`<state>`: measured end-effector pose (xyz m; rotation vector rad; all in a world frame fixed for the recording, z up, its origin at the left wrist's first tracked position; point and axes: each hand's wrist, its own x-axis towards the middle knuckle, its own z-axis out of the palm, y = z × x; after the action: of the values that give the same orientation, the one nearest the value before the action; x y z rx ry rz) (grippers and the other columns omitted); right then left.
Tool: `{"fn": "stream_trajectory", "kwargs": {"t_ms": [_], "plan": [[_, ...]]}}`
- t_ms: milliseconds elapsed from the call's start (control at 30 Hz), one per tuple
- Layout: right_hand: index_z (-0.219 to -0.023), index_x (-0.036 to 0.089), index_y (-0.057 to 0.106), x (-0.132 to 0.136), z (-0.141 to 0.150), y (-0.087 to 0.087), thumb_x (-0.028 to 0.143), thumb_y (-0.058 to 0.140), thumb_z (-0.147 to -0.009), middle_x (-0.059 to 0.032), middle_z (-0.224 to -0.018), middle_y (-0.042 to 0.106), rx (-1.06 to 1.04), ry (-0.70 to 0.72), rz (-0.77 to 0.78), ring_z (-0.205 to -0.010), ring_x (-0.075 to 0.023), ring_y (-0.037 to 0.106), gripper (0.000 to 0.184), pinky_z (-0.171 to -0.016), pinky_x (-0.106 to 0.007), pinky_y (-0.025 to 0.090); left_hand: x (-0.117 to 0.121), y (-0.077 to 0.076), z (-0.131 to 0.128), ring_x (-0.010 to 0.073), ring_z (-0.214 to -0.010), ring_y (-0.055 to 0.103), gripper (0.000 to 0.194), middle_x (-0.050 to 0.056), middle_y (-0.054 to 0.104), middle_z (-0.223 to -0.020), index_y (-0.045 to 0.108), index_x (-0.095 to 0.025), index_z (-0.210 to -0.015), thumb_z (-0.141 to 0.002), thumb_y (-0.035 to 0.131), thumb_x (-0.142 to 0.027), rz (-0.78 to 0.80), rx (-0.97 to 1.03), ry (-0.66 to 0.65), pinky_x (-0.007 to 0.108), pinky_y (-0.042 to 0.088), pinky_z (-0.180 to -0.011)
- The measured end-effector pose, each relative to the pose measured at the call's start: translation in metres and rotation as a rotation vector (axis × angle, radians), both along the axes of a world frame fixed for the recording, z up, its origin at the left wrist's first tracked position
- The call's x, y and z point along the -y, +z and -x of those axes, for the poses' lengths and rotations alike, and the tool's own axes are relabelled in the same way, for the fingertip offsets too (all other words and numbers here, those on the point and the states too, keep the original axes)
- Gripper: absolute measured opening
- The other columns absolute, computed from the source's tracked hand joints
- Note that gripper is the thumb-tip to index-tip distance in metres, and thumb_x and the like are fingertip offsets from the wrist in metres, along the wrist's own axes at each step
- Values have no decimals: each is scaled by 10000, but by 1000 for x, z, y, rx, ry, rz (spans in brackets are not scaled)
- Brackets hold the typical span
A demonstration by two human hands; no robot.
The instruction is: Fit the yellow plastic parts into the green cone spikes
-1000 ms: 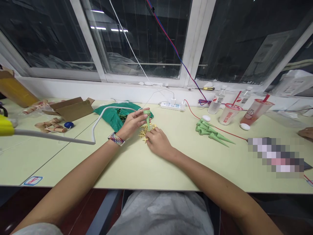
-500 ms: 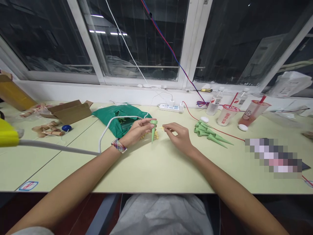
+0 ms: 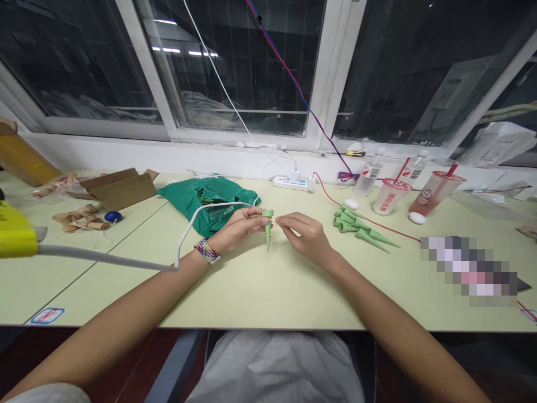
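Between the fingers of my left hand [image 3: 239,228] is a green plastic spike [image 3: 268,230], its wide round end up and its point down, held just above the table. My right hand [image 3: 304,235] pinches a small yellow plastic piece [image 3: 274,221] between thumb and fingertips. That piece is at the side of the spike, just under its wide end; whether it sits in the spike I cannot tell. More yellow bits lie behind the spike, mostly hidden by my left hand. To the right, several more green spikes [image 3: 352,223] lie in a pile on the table.
A green plastic bag [image 3: 184,200] lies behind my left hand, and a grey-white cable [image 3: 104,254] crosses above my left forearm. At the back stands a power strip [image 3: 289,183]. Drink cups [image 3: 390,198] and bottles are on the right, a cardboard box [image 3: 119,193] and wooden pieces on the left.
The spike in my left hand has moved slightly right and down. My right hand has brought the yellow piece from a small gap away up against the spike's side.
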<state>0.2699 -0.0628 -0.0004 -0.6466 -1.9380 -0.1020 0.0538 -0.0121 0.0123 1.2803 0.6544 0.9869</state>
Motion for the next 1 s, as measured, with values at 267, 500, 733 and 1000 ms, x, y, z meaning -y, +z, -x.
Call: {"fn": "stream_trajectory", "kwargs": {"t_ms": [267,500,733,1000], "plan": [[-1084,229,748,2,-1,2,121,542,-1002,-89,-1046,780,24,30,-11,-952,-187,744,247,-844,-337,634,2,-3,-1,150,-746,682,263,40,727,-791,733,-140,-795,-671,937,-253,-3,-30,-49,279,563,-722],[-1078,228,751,2,-2,-3,126,544,-1003,-91,-1015,777,17,60,-16,-930,-189,745,243,-826,-338,637,6,-5,0,142,-758,666,285,19,680,-785,698,-150,-783,-665,940,-244,63,-51,-51,273,561,-736],[-1195,225,726,2,-7,-8,152,489,-1030,-120,-1054,762,238,-16,-29,-954,-219,721,298,-813,-373,624,8,-2,2,156,-776,638,240,42,662,-814,736,-150,-795,-744,890,-326,70,-120,-182,276,547,-721],[-1162,212,725,4,-10,-5,175,433,-1060,-129,-1000,754,375,-92,-74,-888,-221,707,311,-731,-363,606,1,-12,4,183,-809,658,169,73,711,-856,769,-194,-784,-800,852,-341,172,-77,-229,296,563,-758]]}}
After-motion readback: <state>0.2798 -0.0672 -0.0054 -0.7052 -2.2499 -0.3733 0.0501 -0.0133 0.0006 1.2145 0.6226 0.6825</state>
